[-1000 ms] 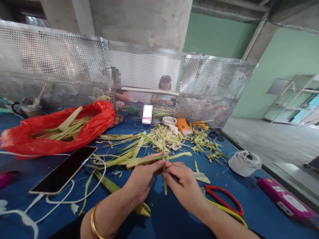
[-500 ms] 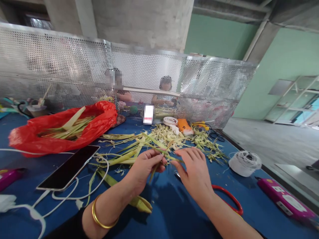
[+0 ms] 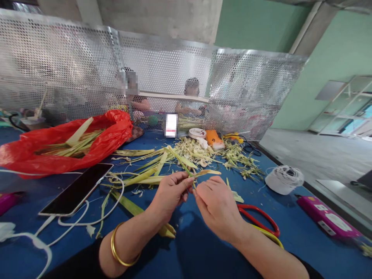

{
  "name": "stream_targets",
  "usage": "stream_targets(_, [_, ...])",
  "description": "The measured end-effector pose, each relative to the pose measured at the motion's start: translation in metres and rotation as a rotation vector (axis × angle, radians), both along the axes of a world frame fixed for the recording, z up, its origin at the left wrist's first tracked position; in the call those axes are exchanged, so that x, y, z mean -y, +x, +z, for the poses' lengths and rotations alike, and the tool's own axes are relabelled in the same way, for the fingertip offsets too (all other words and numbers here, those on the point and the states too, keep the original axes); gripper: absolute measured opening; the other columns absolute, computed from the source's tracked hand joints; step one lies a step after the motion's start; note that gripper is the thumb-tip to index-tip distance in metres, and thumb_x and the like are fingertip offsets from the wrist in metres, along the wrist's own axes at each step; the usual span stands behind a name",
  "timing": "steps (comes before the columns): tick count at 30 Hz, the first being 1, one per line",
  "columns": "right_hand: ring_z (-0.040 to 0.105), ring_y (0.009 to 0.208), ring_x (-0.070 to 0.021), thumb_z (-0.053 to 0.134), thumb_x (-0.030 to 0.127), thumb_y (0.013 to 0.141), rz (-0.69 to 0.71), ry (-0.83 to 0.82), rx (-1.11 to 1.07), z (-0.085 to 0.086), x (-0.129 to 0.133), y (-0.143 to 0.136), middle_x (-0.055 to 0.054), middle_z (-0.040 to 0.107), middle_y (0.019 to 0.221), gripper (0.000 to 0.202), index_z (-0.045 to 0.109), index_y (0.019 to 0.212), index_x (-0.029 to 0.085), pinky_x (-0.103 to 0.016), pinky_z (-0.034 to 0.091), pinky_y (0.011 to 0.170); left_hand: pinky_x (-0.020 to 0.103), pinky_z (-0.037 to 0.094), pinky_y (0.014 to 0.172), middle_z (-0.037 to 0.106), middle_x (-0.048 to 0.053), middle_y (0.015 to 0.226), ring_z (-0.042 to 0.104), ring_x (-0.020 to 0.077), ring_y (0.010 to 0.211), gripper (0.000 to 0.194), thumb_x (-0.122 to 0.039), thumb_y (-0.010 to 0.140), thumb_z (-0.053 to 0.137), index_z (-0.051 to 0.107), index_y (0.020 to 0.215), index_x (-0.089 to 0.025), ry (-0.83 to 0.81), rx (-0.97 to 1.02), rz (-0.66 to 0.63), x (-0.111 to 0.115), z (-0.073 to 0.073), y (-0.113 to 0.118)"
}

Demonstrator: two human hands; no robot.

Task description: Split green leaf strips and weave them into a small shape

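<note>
At my left, the red bag [image 3: 116,126] lies open on the desk [image 3: 188,252] with more leaves inside, and the phone [image 3: 75,190] lies in front of it. My left hand [image 3: 171,192] has its fingers pinched shut on a narrow green leaf [image 3: 186,169], held just above the desk between my two hands. I judge it light and bendy, firmer along its length, easily split; best taken near the middle, between thumb and fingertip, without twisting hard. Its neighbour, a brown tip [image 3: 209,172] pointing right, looks dry and likely to crack, so I'd keep pressure off it. My right hand [image 3: 217,203] is curled close beside; its fingertips are hidden, so I cannot tell what they hold. Farther right lies a red handle [image 3: 273,224], then white string [image 3: 283,182].
</note>
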State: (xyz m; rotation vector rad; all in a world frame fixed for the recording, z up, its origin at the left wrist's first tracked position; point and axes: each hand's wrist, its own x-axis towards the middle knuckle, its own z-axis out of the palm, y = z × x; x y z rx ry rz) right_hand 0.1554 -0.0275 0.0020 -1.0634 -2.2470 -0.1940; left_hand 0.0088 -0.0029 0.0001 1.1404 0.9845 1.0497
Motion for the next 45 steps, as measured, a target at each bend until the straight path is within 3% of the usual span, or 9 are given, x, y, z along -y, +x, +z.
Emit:
stream_targets(4, [0.044, 0.059, -0.0142, 0.035, 0.018, 0.092, 0.031, -0.103, -0.063, -0.005, 0.000, -0.003, -0.002, 0.052, 0.061, 0.032, 0.047, 0.063, 0.018, -0.031, 0.031, 0.070, 0.016, 0.025, 0.037, 0.051, -0.005, 0.052, 0.041, 0.0043, 0.039, 0.026, -0.039, 0.074, 0.067, 0.058, 0.074, -0.015, -0.009, 0.007, -0.004, -0.005, -0.005, -0.002])
stream_targets(10, [0.053, 0.064, -0.0163, 0.028, 0.056, 0.093, 0.094, -0.761, -0.708, -0.004, -0.010, 0.002, -0.003, 0.057, 0.063, 0.056, 0.057, 0.065, 0.018, -0.029, 0.040, 0.066, 0.017, 0.033, 0.044, 0.050, -0.003, 0.055, 0.044, 0.0058, 0.046, 0.030, -0.038, 0.077, 0.063, 0.053, 0.062, -0.015, -0.163, 0.168, -0.063, -0.010, 0.001, -0.010])
stream_targets(15, [0.053, 0.065, -0.0153, 0.066, 0.051, 0.075, 0.022, -0.708, -1.058, 0.002, -0.020, 0.008, -0.001, 0.061, 0.069, 0.034, 0.064, 0.082, 0.018, -0.027, 0.043, 0.064, 0.017, 0.036, 0.045, 0.056, -0.001, 0.058, 0.049, 0.0066, 0.046, 0.023, -0.035, 0.078, 0.062, 0.061, 0.070, -0.014, -0.294, 0.194, -0.153, -0.006, 0.003, -0.009])
stream_targets(23, [0.053, 0.056, -0.0131, 0.065, 0.035, 0.075, -0.018, -0.743, -0.996, -0.001, -0.022, 0.006, 0.002, 0.057, 0.057, 0.019, 0.062, 0.070, 0.017, -0.025, 0.043, 0.057, 0.016, 0.034, 0.037, 0.054, -0.003, 0.046, 0.044, 0.0060, 0.036, 0.029, -0.040, 0.077, 0.066, 0.069, 0.082, -0.011, -0.252, 0.042, -0.289, -0.001, 0.000, -0.007])
stream_targets(29, [0.052, 0.060, -0.0135, 0.056, 0.029, 0.083, -0.100, -0.452, -0.680, -0.001, -0.018, 0.011, 0.000, 0.060, 0.064, 0.017, 0.063, 0.071, 0.018, -0.024, 0.040, 0.057, 0.016, 0.031, 0.035, 0.052, -0.004, 0.041, 0.041, 0.0059, 0.031, 0.025, -0.037, 0.073, 0.068, 0.066, 0.080, -0.013, -0.174, -0.029, -0.167, 0.000, 0.000, -0.004])
stream_targets(34, [0.055, 0.063, -0.0142, 0.057, 0.025, 0.082, -0.064, -0.424, -0.617, -0.002, -0.017, 0.011, 0.000, 0.062, 0.065, 0.016, 0.062, 0.069, 0.019, -0.025, 0.041, 0.061, 0.018, 0.033, 0.038, 0.059, 0.000, 0.047, 0.050, 0.0092, 0.037, 0.027, -0.037, 0.075, 0.065, 0.069, 0.082, -0.012, -0.240, -0.156, -0.328, 0.001, 0.001, -0.005])
stream_targets(39, [0.061, 0.071, -0.0158, 0.054, 0.036, 0.085, 0.056, -0.633, -0.904, 0.001, -0.028, 0.014, 0.000, 0.066, 0.073, 0.020, 0.064, 0.091, 0.019, -0.028, 0.047, 0.072, 0.016, 0.031, 0.041, 0.047, -0.006, 0.049, 0.043, 0.0046, 0.041, 0.024, -0.034, 0.078, 0.065, 0.068, 0.089, -0.013, -0.333, 0.225, -0.316, -0.001, 0.005, -0.010])
stream_targets(42, [0.062, 0.087, -0.0187, 0.054, 0.038, 0.086, 0.118, -0.725, -0.812, 0.004, -0.028, 0.014, -0.004, 0.068, 0.090, 0.025, 0.066, 0.094, 0.018, -0.031, 0.046, 0.082, 0.017, 0.033, 0.042, 0.043, -0.007, 0.049, 0.039, 0.0038, 0.040, 0.016, -0.030, 0.080, 0.064, 0.064, 0.080, -0.014, -0.379, 0.471, -0.299, -0.002, 0.007, -0.012])
stream_targets(45, [0.062, 0.080, -0.0191, 0.049, 0.039, 0.090, 0.197, -0.756, -0.672, 0.004, -0.024, 0.012, -0.004, 0.067, 0.081, 0.030, 0.068, 0.086, 0.016, -0.030, 0.047, 0.074, 0.016, 0.034, 0.041, 0.047, -0.006, 0.050, 0.041, 0.0042, 0.039, 0.014, -0.028, 0.082, 0.062, 0.062, 0.080, -0.014, -0.385, 0.555, -0.294, -0.002, 0.006, -0.012])
